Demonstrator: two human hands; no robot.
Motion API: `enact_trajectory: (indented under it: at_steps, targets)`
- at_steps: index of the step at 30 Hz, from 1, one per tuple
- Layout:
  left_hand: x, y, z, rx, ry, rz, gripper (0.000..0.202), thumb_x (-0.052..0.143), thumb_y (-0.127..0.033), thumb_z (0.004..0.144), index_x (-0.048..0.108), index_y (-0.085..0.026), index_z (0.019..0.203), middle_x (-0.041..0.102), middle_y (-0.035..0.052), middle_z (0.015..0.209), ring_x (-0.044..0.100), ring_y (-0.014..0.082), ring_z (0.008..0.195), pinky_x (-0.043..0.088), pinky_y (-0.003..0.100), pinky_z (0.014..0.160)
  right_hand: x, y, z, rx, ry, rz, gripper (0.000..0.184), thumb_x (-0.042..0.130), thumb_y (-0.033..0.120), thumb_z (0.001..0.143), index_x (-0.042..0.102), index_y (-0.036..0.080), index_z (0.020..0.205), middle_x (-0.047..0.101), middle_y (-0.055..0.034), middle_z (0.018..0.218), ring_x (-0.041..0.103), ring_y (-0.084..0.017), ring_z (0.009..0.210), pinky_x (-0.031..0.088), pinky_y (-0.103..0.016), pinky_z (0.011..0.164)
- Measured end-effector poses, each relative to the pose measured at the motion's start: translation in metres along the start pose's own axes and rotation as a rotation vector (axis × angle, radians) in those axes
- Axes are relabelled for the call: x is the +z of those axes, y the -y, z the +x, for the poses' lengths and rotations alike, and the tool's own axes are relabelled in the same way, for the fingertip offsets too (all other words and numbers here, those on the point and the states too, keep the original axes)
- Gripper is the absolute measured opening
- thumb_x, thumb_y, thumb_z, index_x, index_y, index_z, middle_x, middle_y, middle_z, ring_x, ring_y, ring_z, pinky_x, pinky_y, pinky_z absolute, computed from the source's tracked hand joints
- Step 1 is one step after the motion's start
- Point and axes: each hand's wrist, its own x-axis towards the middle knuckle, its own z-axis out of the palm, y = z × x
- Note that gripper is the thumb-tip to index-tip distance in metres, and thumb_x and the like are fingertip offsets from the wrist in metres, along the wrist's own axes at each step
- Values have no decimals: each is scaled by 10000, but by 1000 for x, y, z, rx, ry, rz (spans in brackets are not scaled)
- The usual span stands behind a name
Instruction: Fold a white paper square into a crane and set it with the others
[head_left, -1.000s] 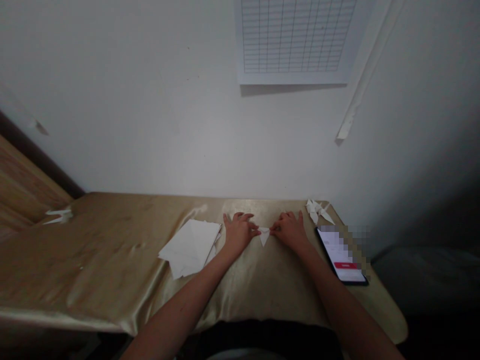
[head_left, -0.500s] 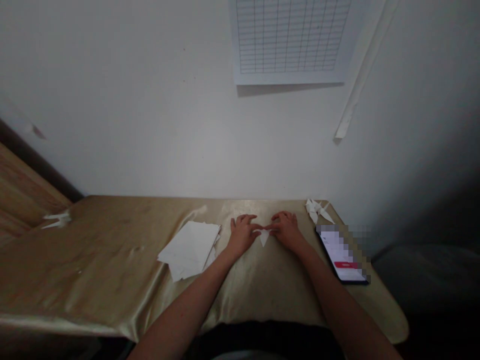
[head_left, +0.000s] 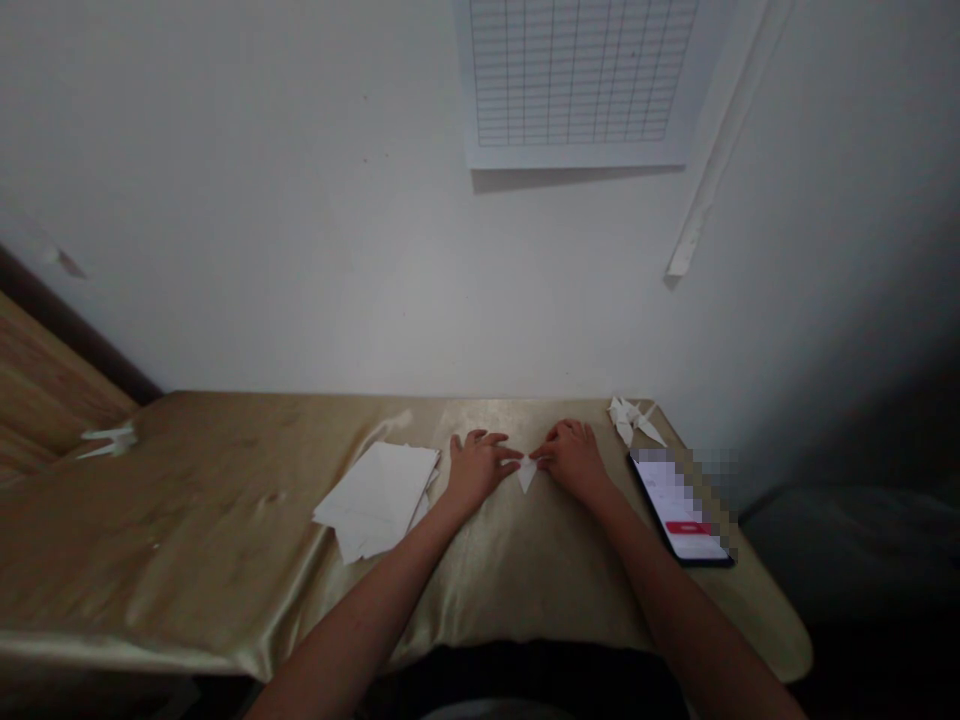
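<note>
A small piece of folded white paper [head_left: 527, 474] lies on the gold-coloured cloth, its pointed end towards me. My left hand [head_left: 480, 464] is at its left side, thumb and forefinger gripping the edge while the other fingers are spread. From the right, my right hand [head_left: 571, 458] pinches the paper near its top with thumb and forefinger, the other fingers bent. The fingertips cover part of the paper's upper edge. To the left of my left forearm rests a loose stack of white paper sheets [head_left: 382, 495].
Folded paper cranes [head_left: 634, 420] sit at the table's back right corner. A phone [head_left: 686, 520] with a lit screen lies right of my right forearm. Another white folded paper [head_left: 112, 438] is at the far left of the cloth-covered table [head_left: 202, 520]. A wall rises behind.
My left hand has shifted slightly left, away from the right hand, and more of the paper's upper part shows between the fingertips. My right hand stays nearly in place.
</note>
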Motion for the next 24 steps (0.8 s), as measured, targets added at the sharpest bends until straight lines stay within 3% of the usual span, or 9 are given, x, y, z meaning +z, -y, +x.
enact_trajectory:
  at_steps: [11,20,24]
  targets:
    - [0,1,-1,-45,-57,-47,179,739,-485,853,799,-403,1000,663,-25,1378,435,363,1366,134,705,1157,-4,0,-2,72,-35,-37,120,780,405,813,811,320,893,651,-75,1151,434,-297,1239,269,-469,1078]
    - [8,-1,-1,-38,-50,-118,166,730,-383,879,752,-321,1032,601,8,1438,435,305,1372,193,700,1153,12,-8,0,68,-40,121,133,755,291,823,779,250,947,625,-82,1166,473,-251,1196,307,-394,1067]
    - [9,-1,1,2,-37,-146,182,708,-355,897,747,-360,1074,578,1,1451,419,289,1376,222,656,1159,16,-11,2,31,-53,199,170,735,259,824,794,272,983,620,-73,1160,486,-239,1189,336,-371,1073]
